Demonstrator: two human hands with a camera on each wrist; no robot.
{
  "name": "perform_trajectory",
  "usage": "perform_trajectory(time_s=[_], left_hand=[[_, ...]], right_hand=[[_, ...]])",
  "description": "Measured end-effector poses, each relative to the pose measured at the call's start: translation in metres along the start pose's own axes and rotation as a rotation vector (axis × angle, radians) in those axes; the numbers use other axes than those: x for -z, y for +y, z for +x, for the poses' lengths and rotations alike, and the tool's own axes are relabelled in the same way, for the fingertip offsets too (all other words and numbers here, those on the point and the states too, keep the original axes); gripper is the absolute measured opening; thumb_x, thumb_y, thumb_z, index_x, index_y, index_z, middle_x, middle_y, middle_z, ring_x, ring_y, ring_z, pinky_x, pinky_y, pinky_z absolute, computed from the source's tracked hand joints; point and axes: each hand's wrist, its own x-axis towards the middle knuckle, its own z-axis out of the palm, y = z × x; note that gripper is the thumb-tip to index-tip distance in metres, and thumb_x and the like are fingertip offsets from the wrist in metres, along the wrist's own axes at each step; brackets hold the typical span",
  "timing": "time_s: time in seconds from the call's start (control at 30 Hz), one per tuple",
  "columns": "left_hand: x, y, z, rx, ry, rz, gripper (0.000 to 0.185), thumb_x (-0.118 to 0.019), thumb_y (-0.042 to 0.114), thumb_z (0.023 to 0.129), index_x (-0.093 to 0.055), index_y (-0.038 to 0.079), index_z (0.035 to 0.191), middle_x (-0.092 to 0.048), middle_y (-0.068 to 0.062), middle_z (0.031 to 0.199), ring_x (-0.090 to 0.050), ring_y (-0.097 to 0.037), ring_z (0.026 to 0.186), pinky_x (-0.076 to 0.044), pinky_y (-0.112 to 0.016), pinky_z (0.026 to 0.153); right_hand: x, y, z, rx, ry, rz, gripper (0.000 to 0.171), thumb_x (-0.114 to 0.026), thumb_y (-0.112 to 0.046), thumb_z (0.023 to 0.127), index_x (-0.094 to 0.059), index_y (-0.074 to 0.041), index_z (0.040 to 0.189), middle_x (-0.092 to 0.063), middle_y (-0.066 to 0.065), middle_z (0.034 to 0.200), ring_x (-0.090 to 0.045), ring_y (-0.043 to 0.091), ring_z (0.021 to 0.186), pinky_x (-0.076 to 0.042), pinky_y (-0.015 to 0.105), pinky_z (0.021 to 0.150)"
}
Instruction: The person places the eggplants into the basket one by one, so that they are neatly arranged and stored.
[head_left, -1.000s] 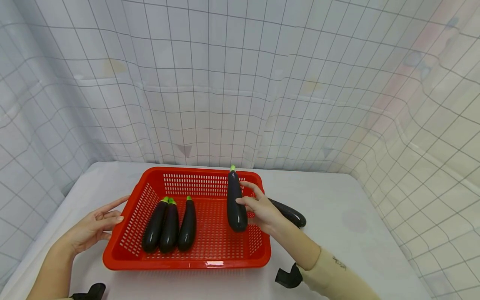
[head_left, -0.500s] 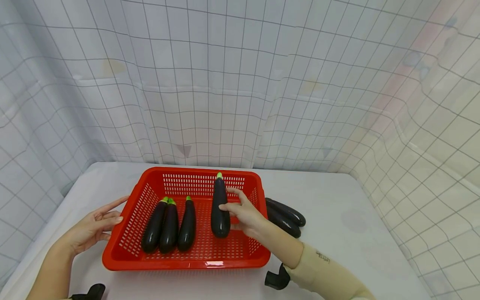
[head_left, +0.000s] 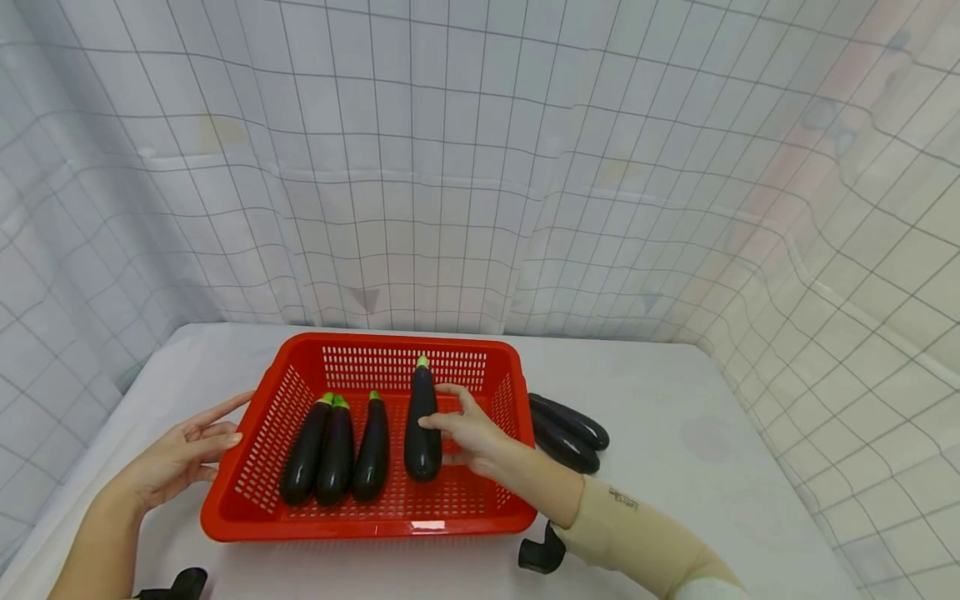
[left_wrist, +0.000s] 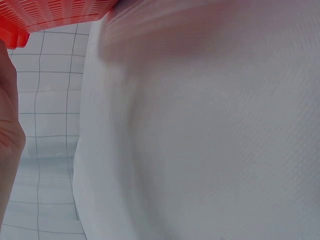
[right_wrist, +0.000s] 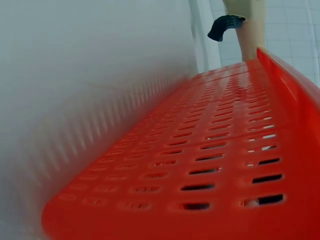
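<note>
Inside the perforated red plastic basket (head_left: 457, 500), the right hand (head_left: 468, 433) grips a glossy dark eggplant (head_left: 422, 421); the left hand (head_left: 183, 454) rests relaxed at its left rim.

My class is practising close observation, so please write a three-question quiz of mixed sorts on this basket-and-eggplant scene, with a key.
1. How many eggplants lie outside the red basket on the table?
2. True or false: the right hand holds an eggplant inside the basket.
3. The left hand is: A) holding an eggplant; B) at the basket's left rim with fingers extended; C) out of view.

Key
1. Two, just right of the basket.
2. True; three more eggplants lie side by side to its left.
3. B
</note>
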Motion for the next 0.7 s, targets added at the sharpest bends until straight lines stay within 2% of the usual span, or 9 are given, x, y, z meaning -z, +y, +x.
perform_trajectory(time_s=[0.4,0.7], left_hand=[[0.001,0.001,0.001,-0.014,-0.04,-0.042,0.052,-0.033,0.005,0.099,-0.043,0.044,0.13,-0.062,0.009,0.116,-0.064,-0.016,0.095,-0.053,-0.041,0.073],[0.0,0.001,0.0,-0.008,-0.032,-0.036,0.051,-0.033,0.005,0.098,-0.044,0.045,0.129,-0.062,0.01,0.116,-0.064,-0.015,0.095,-0.054,-0.041,0.073]], right_hand=[[-0.01,0.011,0.011,-0.039,0.037,-0.031,0.055,-0.065,-0.007,0.083,-0.038,-0.02,0.13,-0.059,0.014,0.106,-0.062,0.025,0.09,-0.054,0.042,0.064],[-0.015,0.023,0.02,-0.065,0.057,-0.069,0.056,-0.065,-0.006,0.083,-0.037,-0.02,0.129,-0.06,0.013,0.1,-0.061,0.024,0.085,-0.052,0.043,0.065]])
